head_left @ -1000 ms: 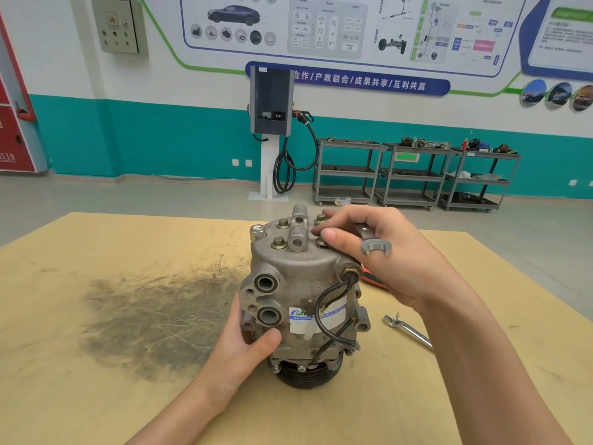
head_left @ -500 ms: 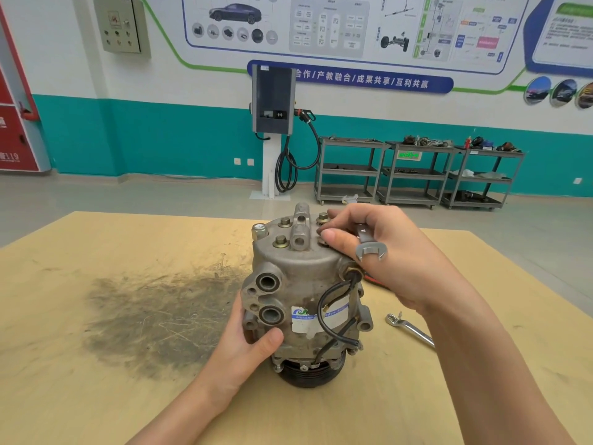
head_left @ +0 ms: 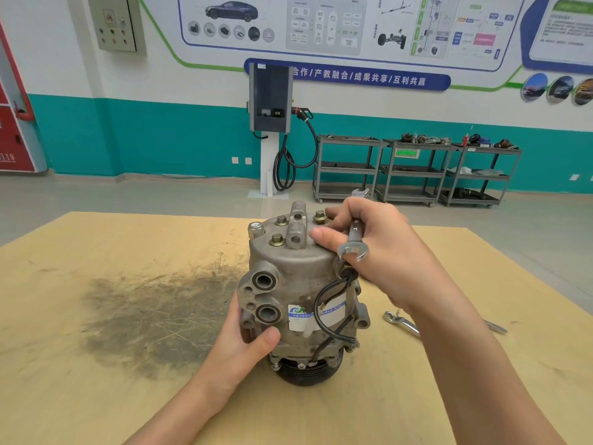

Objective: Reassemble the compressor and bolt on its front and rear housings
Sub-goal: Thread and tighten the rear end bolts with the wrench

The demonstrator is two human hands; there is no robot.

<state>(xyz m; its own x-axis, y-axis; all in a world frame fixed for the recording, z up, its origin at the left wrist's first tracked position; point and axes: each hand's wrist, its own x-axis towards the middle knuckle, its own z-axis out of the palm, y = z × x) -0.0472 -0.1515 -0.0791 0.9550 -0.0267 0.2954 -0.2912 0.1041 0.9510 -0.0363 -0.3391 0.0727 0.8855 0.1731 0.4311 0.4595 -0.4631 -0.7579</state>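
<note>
The grey metal compressor stands upright on its black pulley on the wooden table. Several bolts stick up from its top housing. My left hand grips the lower left side of the body, thumb across the front. My right hand rests on the top right of the housing; its fingertips touch a bolt at the far right. A small open-end wrench is tucked between the fingers of that hand, jaw pointing down. A black wire loops down the compressor's front.
A second wrench lies on the table to the right, partly behind my right forearm. A dark grease stain spreads over the left half of the table. Metal carts and a charging post stand far behind.
My right thumb has shifted slightly along the housing top, and the fingertips have moved at the far bolt. The left hand keeps its grip. The view has drifted a little.
</note>
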